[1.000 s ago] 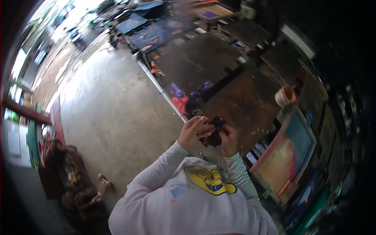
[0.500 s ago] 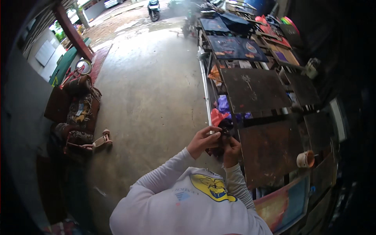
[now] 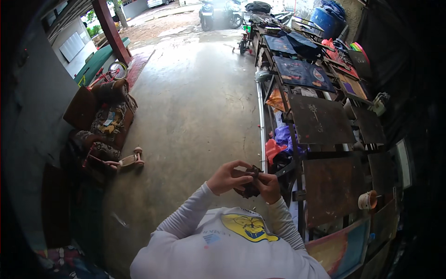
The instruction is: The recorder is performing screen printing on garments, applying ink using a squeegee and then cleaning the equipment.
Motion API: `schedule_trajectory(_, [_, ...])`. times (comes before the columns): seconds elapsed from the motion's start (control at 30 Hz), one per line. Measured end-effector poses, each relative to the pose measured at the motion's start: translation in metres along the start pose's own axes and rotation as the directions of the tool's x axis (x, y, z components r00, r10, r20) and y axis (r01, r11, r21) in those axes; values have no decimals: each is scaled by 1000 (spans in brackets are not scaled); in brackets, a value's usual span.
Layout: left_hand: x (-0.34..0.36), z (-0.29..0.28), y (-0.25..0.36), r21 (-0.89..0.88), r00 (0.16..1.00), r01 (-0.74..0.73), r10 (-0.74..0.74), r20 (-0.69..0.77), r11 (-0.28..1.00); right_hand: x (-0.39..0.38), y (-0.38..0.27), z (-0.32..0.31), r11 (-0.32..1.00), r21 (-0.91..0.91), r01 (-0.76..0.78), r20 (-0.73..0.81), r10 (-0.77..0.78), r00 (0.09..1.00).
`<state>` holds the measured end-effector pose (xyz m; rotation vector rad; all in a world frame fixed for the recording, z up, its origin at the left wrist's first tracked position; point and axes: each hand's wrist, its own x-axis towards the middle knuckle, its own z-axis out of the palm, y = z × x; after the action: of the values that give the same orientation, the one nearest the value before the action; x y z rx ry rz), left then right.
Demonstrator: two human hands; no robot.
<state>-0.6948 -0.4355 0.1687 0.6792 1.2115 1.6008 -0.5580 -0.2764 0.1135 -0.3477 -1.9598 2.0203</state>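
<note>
Dark brown, small flat leathery piece sits pinched at chest height between left hand and right hand, both curled closed on it; steady fingertip pressure seems wise.

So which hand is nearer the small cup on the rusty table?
Right. The right hand is closer to the cup; the left hand lies farther left, across the dark object.

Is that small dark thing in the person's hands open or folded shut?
Cannot tell: the small dark object is pinched between the left hand and right hand, which cover most of it.
</note>
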Motion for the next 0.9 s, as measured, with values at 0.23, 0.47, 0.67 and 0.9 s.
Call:
schedule_trajectory(0.23, [-72, -60, 37, 81, 981, -92, 104, -165, 992, -7, 9, 40, 997, -83, 9, -5, -10, 1000])
schedule_trajectory(0.47, [-88, -57, -3, 33, 949, -119, 124, -289, 992, -34, -1, 46, 984, 114, -137, 5, 137, 991])
schedule_trajectory(0.67, [-46, 11, -54, 28, 976, -37, 43, -213, 999, -60, -7, 17, 986, 137, -97, -14, 100, 995])
schedule_trajectory(0.9, [26, 110, -63, -50, 996, 63, -60, 66, 997, -114, -24, -66, 989, 107, -104, -278, 131, 952])
